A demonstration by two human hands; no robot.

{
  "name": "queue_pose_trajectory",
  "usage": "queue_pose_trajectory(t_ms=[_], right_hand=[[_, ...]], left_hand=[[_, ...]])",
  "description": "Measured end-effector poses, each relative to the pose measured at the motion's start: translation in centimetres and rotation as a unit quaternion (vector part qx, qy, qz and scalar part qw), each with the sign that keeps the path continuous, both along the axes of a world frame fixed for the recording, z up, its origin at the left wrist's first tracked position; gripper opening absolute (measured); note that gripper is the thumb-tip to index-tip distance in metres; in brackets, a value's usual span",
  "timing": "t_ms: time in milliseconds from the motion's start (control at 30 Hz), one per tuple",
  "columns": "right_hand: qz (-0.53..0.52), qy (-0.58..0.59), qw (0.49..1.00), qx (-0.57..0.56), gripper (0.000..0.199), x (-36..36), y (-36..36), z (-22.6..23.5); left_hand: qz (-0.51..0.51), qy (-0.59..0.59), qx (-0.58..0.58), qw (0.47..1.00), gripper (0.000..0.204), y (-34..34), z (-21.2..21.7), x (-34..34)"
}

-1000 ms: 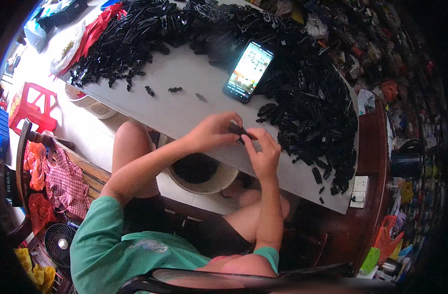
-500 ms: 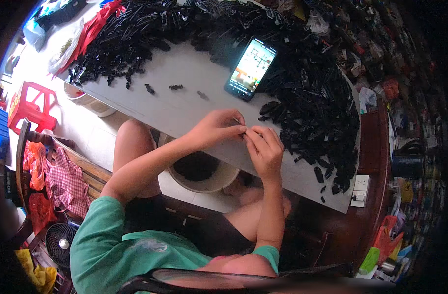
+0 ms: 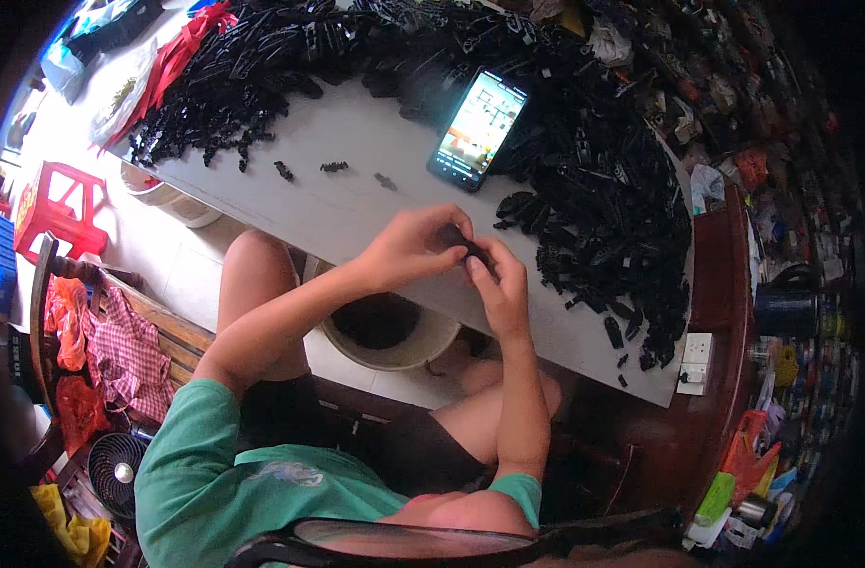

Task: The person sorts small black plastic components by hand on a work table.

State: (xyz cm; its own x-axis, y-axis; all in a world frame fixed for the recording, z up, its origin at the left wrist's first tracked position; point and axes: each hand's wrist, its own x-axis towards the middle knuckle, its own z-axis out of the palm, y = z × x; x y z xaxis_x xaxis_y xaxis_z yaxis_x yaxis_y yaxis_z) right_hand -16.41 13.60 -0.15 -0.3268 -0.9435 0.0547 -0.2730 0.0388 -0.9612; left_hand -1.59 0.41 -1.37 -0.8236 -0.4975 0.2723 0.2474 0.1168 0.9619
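Left grip: curled, thumb and fingers pinching the upper-left end of a small black piece.
Right grip: thumb and fingertips pressed together on the lower-right end.
Black piece: at the centre of the frame, partly hidden by fingers; its exact shape cannot be told.
Long axis: as far as it shows, slopes from upper left to lower right, from one grip to the other; both touch it, so neither is nearer.
Worktop: pale, spreading above the hands.
Loose pieces: three, set apart, to the upper left of the left grip.
Phone: screen lit, tilted, above both grips.
Black heap: curves along the top and right of the worktop, near the right grip.
Bucket: below the worktop's near edge, dark inside.
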Motion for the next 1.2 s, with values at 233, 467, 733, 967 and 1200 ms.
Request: queue_pose_trajectory(t_ms=[233, 467, 733, 967, 1200], right_hand=[[-0.015, -0.024, 0.999, -0.035, 0.025, 0.3, 0.2, 0.2], [-0.031, 0.074, 0.996, -0.040, 0.025, 0.1, 0.8, 0.0], [-0.051, 0.395, 0.906, -0.141, 0.016, -0.9, 0.5, 0.9], [-0.020, 0.501, 0.857, -0.120, 0.007, -1.2, 0.8, 1.8], [-0.080, 0.522, 0.838, -0.137, 0.007, -2.8, 1.4, 1.9]], left_hand=[[-0.020, -0.011, 0.000, 1.000, 0.018, -0.1, 0.9, 0.2], [-0.043, 0.030, -0.013, 0.999, 0.016, -0.1, 1.1, -0.2], [-0.091, 0.026, 0.038, 0.995, 0.022, -0.5, 0.9, -0.6], [-0.125, -0.065, 0.045, 0.989, 0.024, -1.2, 0.6, -0.3], [-0.096, -0.085, -0.115, 0.985, 0.030, -0.7, 0.5, 0.0]])
